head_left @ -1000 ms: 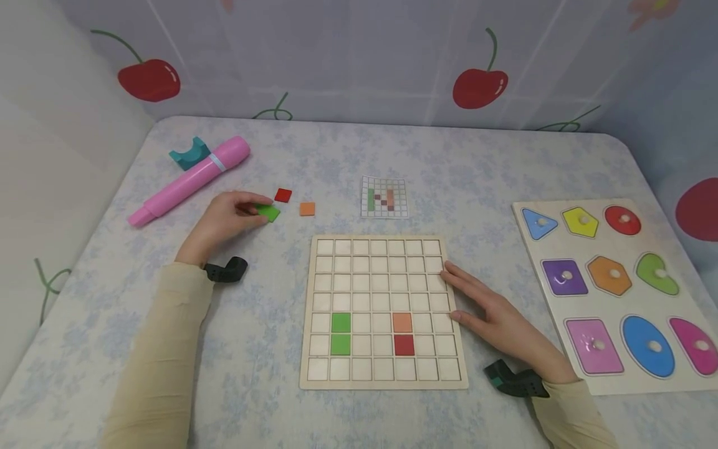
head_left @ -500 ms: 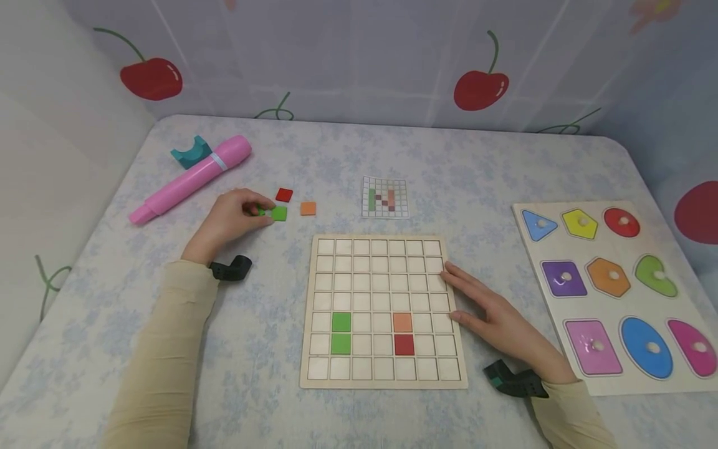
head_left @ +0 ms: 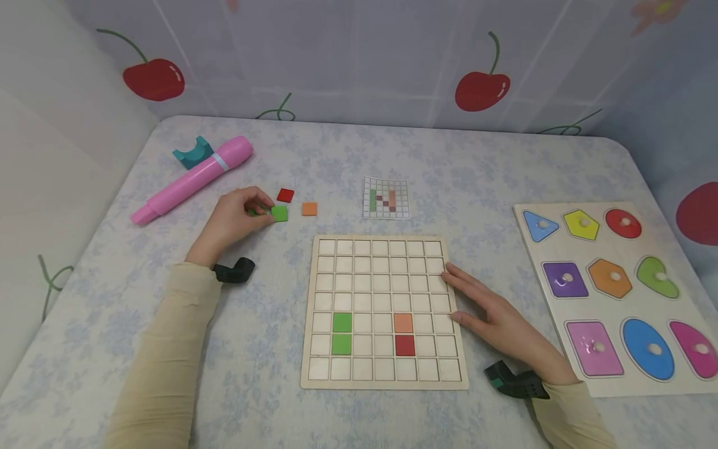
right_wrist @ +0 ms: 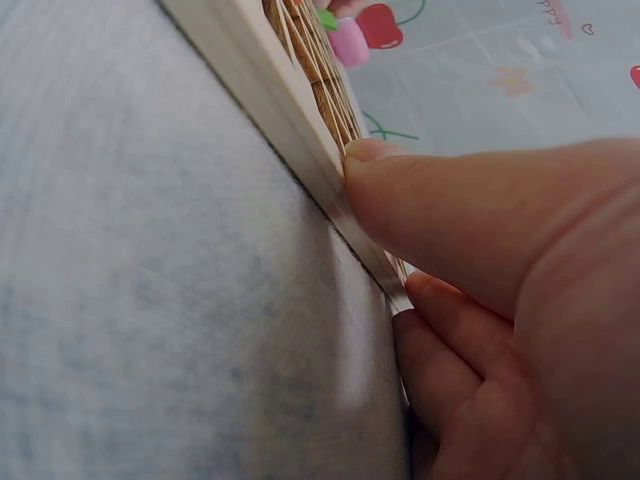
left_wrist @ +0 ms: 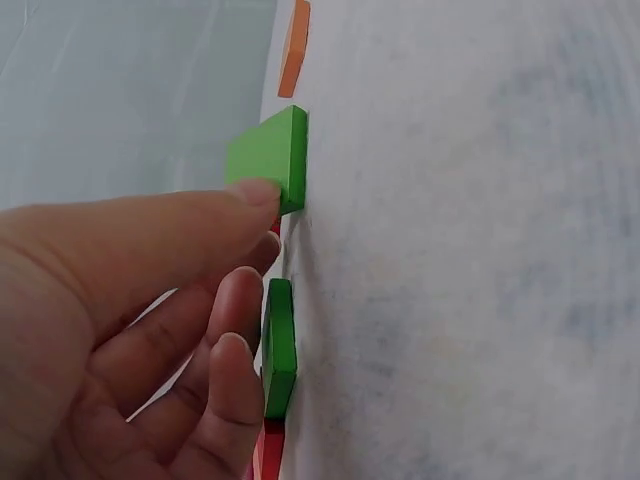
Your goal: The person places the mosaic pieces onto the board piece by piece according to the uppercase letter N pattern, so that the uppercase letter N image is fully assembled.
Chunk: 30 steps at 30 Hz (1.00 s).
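The head view looks forward and down over the table (head_left: 252, 374), with a printed backdrop (head_left: 348, 68) along the top. The left wrist view sits close by the left grip (left_wrist: 100, 280), rolled so the table fills the right side; it shares the green tile (left_wrist: 270, 155) and orange tile (left_wrist: 295, 48) with the head view. The right wrist view, close at the right grip (right_wrist: 540, 310), has the table at left and shares the wooden board (right_wrist: 300, 130) with it.

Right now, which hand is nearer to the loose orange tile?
Left. The left hand, pinching a green tile, is left of the loose orange tile, not touching it; the right hand is farther, touching the right edge of the grid board.
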{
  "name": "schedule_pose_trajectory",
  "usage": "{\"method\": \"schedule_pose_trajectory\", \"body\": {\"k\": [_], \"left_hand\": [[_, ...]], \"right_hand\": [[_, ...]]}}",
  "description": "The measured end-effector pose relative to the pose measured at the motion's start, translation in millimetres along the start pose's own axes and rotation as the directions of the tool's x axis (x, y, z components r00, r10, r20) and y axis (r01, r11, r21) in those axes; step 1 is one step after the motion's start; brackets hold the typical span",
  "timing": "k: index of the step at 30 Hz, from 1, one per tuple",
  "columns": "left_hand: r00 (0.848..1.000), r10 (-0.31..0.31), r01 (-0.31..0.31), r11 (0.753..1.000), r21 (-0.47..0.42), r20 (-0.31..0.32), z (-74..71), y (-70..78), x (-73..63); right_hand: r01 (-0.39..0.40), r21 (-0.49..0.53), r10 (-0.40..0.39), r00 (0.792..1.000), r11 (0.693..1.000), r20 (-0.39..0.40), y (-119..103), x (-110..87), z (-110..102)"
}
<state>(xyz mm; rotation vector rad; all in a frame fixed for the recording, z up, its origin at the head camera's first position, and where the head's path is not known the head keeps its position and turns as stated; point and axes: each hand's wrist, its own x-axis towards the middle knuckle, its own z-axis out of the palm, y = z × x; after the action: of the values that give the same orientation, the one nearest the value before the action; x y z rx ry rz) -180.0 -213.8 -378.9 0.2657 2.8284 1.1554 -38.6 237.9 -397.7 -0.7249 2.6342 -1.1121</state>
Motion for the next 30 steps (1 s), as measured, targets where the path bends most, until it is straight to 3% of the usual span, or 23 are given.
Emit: {"method": "schedule_pose_trajectory", "body": {"k": [10,15,19,24,27,30], "left_hand": [[1.000,-0.007,0.007,1.000,-0.028,-0.007,2.7,12.5,-3.6],[0.996,0.029,-0.016,0.988,-0.153,0.081,7.2,33.4,-17.9],[0.979,0.056,-0.005,0.968,-0.252,0.196,23.1,55.1,-39.4],[0.943,0.121,-0.016,0.946,-0.322,0.309,49.5,70.1,-62.5],[0.930,0.143,-0.018,0.938,-0.346,0.337,61.5,72.2,-69.6],[0.929,0.141,-0.019,0.942,-0.336,0.343,68.5,73.9,-74.2]], "right_hand": [[0.007,0.019,-0.007,1.000,1.000,-0.001,-0.6,-0.6,-1.1],[0.012,0.016,-0.012,1.000,1.000,-0.004,-1.1,-1.8,-1.2],[0.018,0.017,-0.018,1.000,1.000,-0.004,-1.1,-1.3,-1.1],[0.019,0.010,-0.019,1.000,1.000,-0.005,-1.4,-0.2,-1.2],[0.018,0.008,-0.018,1.000,1.000,-0.008,-1.1,-0.3,-0.9],[0.020,0.015,-0.020,1.000,1.000,-0.009,-0.8,-0.9,-0.3]]}}
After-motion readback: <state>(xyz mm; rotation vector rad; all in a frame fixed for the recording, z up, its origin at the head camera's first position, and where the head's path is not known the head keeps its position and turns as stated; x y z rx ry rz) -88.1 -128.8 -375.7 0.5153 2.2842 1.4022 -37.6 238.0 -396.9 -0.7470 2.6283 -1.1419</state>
